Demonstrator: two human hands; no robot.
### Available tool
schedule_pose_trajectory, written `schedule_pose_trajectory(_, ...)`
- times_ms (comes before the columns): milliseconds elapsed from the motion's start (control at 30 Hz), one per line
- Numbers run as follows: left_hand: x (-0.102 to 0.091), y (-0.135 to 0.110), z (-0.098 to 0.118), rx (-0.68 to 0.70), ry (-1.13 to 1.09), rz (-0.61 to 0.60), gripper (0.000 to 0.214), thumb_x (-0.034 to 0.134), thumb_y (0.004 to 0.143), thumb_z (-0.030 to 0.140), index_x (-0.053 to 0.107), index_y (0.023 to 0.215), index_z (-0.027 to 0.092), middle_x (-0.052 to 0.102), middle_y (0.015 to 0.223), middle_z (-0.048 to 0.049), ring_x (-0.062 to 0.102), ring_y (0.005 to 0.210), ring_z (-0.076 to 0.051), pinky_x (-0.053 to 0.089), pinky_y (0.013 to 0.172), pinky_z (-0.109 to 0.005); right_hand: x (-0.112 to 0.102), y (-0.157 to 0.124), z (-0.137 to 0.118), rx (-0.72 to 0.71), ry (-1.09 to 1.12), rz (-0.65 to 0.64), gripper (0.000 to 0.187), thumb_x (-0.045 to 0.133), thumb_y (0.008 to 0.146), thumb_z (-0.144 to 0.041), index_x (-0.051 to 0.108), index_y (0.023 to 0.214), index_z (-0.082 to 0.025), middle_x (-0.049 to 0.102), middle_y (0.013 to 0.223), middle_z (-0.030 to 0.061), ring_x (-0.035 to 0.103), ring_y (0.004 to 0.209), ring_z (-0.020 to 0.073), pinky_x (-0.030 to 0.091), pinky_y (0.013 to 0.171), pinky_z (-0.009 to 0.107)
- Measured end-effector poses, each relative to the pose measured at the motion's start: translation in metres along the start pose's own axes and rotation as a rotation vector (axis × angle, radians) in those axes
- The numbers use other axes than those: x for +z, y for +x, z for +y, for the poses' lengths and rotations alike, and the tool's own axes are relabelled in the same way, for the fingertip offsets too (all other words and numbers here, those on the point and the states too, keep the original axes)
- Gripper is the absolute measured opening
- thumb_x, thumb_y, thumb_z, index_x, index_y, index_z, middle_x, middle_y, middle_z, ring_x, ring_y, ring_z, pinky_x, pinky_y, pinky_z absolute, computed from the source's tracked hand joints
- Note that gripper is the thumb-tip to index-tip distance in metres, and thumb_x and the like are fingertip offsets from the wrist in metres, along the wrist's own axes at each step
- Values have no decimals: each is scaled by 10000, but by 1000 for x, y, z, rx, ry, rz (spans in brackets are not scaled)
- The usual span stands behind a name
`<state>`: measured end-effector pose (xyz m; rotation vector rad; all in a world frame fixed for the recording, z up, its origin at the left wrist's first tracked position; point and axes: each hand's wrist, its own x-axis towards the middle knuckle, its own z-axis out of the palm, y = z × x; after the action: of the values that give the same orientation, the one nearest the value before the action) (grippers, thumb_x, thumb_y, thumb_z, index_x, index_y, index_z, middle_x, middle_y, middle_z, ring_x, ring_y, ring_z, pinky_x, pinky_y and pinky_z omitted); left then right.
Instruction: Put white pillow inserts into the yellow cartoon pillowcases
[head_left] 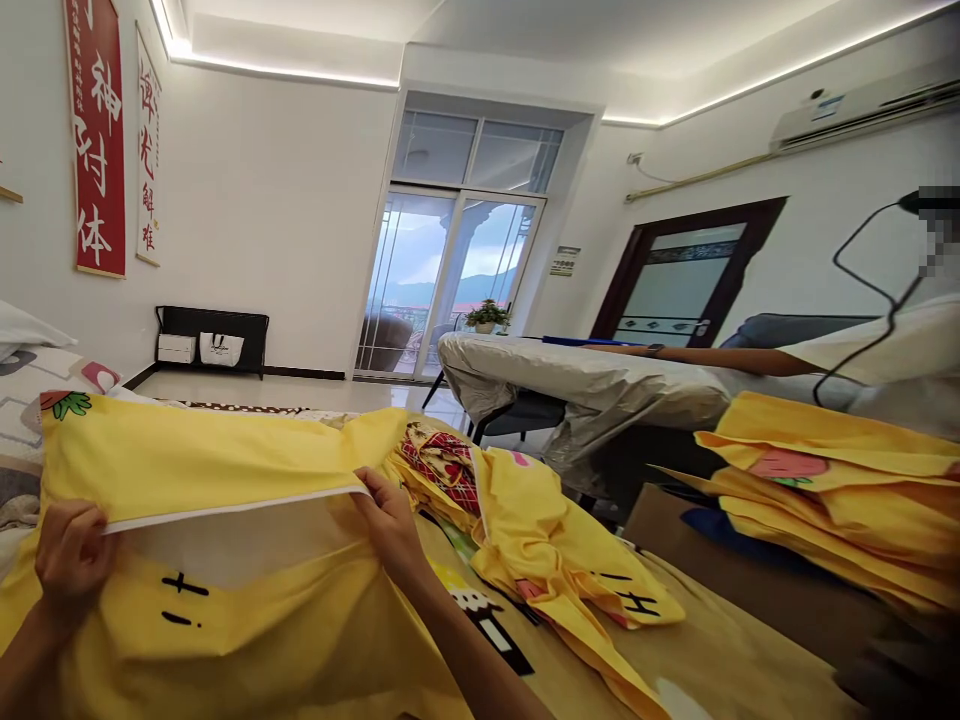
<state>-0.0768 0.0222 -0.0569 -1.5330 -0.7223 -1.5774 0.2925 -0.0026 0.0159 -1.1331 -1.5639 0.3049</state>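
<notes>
A yellow pillowcase (217, 450) with a white-edged opening is stretched between my two hands. Its pale inside shows below the edge, and black marks are printed on the lower layer. My left hand (71, 560) is closed on the left end of the white edge. At the right end, my right hand (386, 520) pinches the same edge between thumb and fingers. Just right of that hand lies a crumpled yellow printed cloth (540, 530) on the bed, beside a red plaid and patterned cloth (450, 465).
A stack of folded yellow cloths (840, 500) rests on a brown cardboard box (720, 580) at the right. Behind it, another person's forearm (720, 358) lies along a plastic-covered table (600, 370). A patterned pillow (52, 390) sits at the far left.
</notes>
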Motion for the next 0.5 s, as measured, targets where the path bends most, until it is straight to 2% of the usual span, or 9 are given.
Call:
schedule_pose_trajectory(67, 0, 8, 33, 59, -79, -22, 219, 671, 666, 38, 549, 792, 168, 583, 704, -29, 567, 671, -161, 494, 638, -305, 0, -2, -4, -44, -83, -58, 162, 493, 727, -337, 520, 651, -196, 519, 564, -31, 448, 534, 115, 310, 512, 217)
schedule_pose_trajectory(100, 1, 13, 52, 99, -168, -86, 207, 642, 686, 32, 553, 820, 162, 593, 717, -40, 576, 691, -167, 502, 656, -313, -1, -4, -6, -68, -143, -90, 128, 503, 707, -307, 514, 645, -196, 512, 556, -36, 447, 528, 111, 304, 515, 214)
schedule_pose_trajectory(200, 14, 32, 112, 230, -478, -442, 202, 479, 787, 60, 580, 944, 137, 644, 842, -100, 608, 846, -202, 528, 752, -337, 0, -11, -12, -169, -355, -132, 71, 498, 680, -223, 480, 616, -196, 470, 510, -51, 420, 490, 97, 275, 514, 213)
schedule_pose_trajectory(267, 34, 47, 143, 257, -550, -633, 294, 410, 825, 64, 578, 1058, 123, 654, 1002, -123, 590, 1011, -224, 516, 859, -353, 0, -13, -18, -284, -473, -84, 117, 483, 690, -188, 438, 583, -199, 425, 476, -57, 381, 457, 91, 248, 492, 217)
schedule_pose_trajectory(333, 62, 58, 161, 225, -600, -793, 346, 374, 867, 82, 555, 1155, 144, 630, 1145, -98, 551, 1116, -208, 484, 945, -347, 0, -14, -24, -435, -556, 35, 180, 457, 711, -153, 395, 550, -204, 395, 461, -53, 355, 438, 92, 231, 474, 227)
schedule_pose_trajectory(400, 91, 65, 170, 132, -628, -922, 344, 362, 909, 143, 548, 1194, 194, 598, 1237, -48, 531, 1155, -178, 457, 990, -329, 0, -15, -30, -601, -617, 166, 213, 427, 737, -111, 399, 550, -209, 409, 469, -40, 375, 446, 101, 249, 476, 234)
schedule_pose_trajectory(500, 130, 68, 175, -43, -585, -974, 307, 397, 926, 229, 571, 1178, 209, 564, 1292, -29, 522, 1169, -176, 420, 1032, -365, -3, -15, -36, -782, -669, 263, 196, 396, 789, -74, 530, 701, -188, 514, 525, -15, 472, 497, 118, 324, 522, 230)
